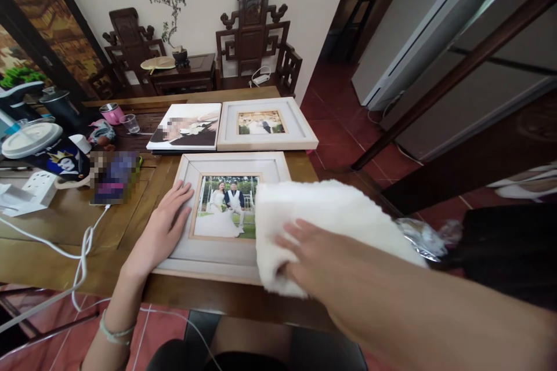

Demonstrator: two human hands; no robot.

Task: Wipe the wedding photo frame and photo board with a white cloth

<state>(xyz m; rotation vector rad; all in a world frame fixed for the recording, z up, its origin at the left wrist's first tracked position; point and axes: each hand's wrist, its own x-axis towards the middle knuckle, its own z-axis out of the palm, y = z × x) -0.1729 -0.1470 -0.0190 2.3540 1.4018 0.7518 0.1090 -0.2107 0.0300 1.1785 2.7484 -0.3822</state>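
A white-framed wedding photo (226,177) lies flat at the near edge of the wooden table (143,290). My left hand (167,217) rests flat on the frame's left side, fingers stretched out. My right hand (313,261) presses a fluffy white cloth (331,208) onto the frame's right side, with fingers spread over the cloth and partly tucked under its front fold. The cloth hides the right part of the frame.
Behind lie a second framed photo (266,123) and a frameless photo print (187,126). On the left stand cups (112,113), a white power strip (37,188), cables (82,255) and kitchen items. Carved chairs (255,35) and a side table line the wall.
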